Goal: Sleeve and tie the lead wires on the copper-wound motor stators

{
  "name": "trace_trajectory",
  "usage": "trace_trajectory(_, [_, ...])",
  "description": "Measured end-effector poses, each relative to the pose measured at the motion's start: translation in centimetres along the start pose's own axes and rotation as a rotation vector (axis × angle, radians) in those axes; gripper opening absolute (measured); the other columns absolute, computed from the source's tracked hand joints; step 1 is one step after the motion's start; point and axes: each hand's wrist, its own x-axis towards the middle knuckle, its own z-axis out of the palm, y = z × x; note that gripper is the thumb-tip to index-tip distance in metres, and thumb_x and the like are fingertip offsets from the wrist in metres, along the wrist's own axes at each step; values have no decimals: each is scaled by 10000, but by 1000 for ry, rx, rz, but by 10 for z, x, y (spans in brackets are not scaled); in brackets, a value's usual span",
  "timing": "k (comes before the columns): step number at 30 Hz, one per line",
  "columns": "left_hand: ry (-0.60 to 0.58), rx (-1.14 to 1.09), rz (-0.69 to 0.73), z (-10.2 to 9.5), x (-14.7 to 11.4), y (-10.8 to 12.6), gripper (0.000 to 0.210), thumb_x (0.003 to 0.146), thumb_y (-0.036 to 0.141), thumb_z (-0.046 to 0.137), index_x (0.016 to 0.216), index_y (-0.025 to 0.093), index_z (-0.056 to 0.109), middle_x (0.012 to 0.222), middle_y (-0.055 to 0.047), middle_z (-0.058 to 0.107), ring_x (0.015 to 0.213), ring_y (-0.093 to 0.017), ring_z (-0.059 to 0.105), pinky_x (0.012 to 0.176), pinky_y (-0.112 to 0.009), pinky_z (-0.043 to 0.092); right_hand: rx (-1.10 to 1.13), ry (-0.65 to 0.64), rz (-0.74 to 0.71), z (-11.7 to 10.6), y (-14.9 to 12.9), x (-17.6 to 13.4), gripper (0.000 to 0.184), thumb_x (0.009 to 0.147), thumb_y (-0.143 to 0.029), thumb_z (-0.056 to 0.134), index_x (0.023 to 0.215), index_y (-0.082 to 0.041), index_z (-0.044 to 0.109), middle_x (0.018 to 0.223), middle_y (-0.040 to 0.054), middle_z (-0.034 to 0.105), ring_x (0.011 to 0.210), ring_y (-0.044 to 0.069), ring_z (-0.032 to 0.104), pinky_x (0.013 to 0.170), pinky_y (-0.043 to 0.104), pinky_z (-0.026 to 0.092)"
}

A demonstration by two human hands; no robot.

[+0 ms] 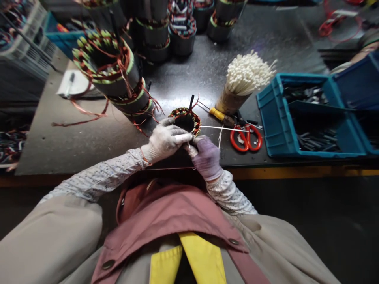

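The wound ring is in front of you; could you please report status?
Left hand against wound ring; right hand at its near side, grip unclear; red-handled scissors clear, to the right.

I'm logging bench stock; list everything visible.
Wound ring: one, copper, centre
Stacked rings: several, grey, left, back
Scissors: one, red, right
Strips: one bundle, some loose, white, by scissors
Tool: one, yellow, beyond scissors
Bins: several, blue, right, back left
Pad: one, white, left
Crate: one, white, left
Cord: some, red, back right
Table: one, grey, beneath
Co-worker's arm: one, blurred, back right
Garment: one, pink, below
Gloved left hand: one, white, at ring
Gloved right hand: one, purple, at ring
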Motion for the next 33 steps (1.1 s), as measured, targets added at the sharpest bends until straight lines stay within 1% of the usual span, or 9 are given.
trace_trajectory(4, [-43, -31, -89, -2, 3, 0, 261, 953, 316, 499, 1052, 295, 740, 988, -17, 783, 913, -153, 721, 1032, -406, 425, -255, -64, -252, -19, -6, -3, 299, 956, -366, 515, 762, -182, 648, 681, 64, 646, 556, 139, 523, 505, 270, 319])
trace_trajectory(8, [-60, -57, -173, -4, 3, -1, 253, 948, 348, 552, 1126, 287, 722, 1058, -28, 771, 970, -168, 709, 1015, -387, 449, -10, -205, -396, -53, -15, -22, 235, 909, -306, 559, 693, -221, 593, 622, 29, 609, 537, 140, 511, 486, 272, 340])
trace_trajectory(13, [-71, 130, 62, -11, -1, -1, 299, 929, 205, 509, 1086, 299, 746, 1197, -48, 728, 942, -202, 705, 880, -380, 519, 599, 13, 225, -28, -31, 20, 328, 933, -455, 494, 716, -228, 589, 660, 19, 614, 553, 143, 555, 511, 272, 468])
trace_trajectory(16, [-175, 240, 92, -19, -1, 0, 302, 939, 218, 500, 1132, 270, 727, 1127, -64, 750, 872, -205, 706, 836, -372, 535, 853, 39, 441, 0, -28, 70, 423, 931, -519, 459, 641, -214, 509, 549, -15, 532, 433, 99, 462, 401, 228, 409])
trace_trajectory(18, [-283, 299, 75, -27, 0, -1, 350, 931, 203, 507, 1228, 277, 675, 1239, -76, 706, 1008, -226, 689, 883, -388, 521, 900, 55, 478, -1, -13, 87, 399, 892, -533, 537, 659, -209, 519, 570, -20, 551, 444, 89, 483, 398, 208, 411])
trace_trajectory(21, [-375, 367, 83, -42, 4, -9, 423, 898, 144, 524, 1277, 296, 638, 1315, -79, 664, 1147, -267, 633, 918, -422, 491, 626, 227, 287, -29, 23, 89, 297, 894, -497, 575, 844, -208, 623, 744, 14, 647, 595, 119, 603, 521, 229, 508])
trace_trajectory(24, [-498, 324, 160, -49, 10, -21, 392, 894, 169, 547, 1240, 319, 657, 1180, -47, 731, 1014, -243, 658, 744, -329, 492, 208, 387, 122, -57, 59, 93, 256, 869, -432, 655, 982, -203, 675, 994, 88, 682, 869, 198, 671, 739, 310, 566])
trace_trajectory(29, [-508, 226, 204, -48, 16, -24, 386, 891, 229, 580, 1256, 327, 654, 1085, -26, 756, 999, -237, 638, 659, -278, 471, -215, 243, 53, -50, 81, 119, 187, 849, -335, 702, 943, -176, 730, 1040, 122, 691, 910, 235, 682, 807, 351, 557])
trace_trajectory(33, [-437, 108, 165, -47, 11, -20, 410, 864, 170, 584, 1247, 293, 667, 1211, -34, 720, 1052, -247, 630, 760, -317, 516, -189, 327, -28, -53, 74, 128, 173, 902, -320, 656, 934, -171, 736, 997, 110, 716, 941, 228, 697, 853, 368, 556])
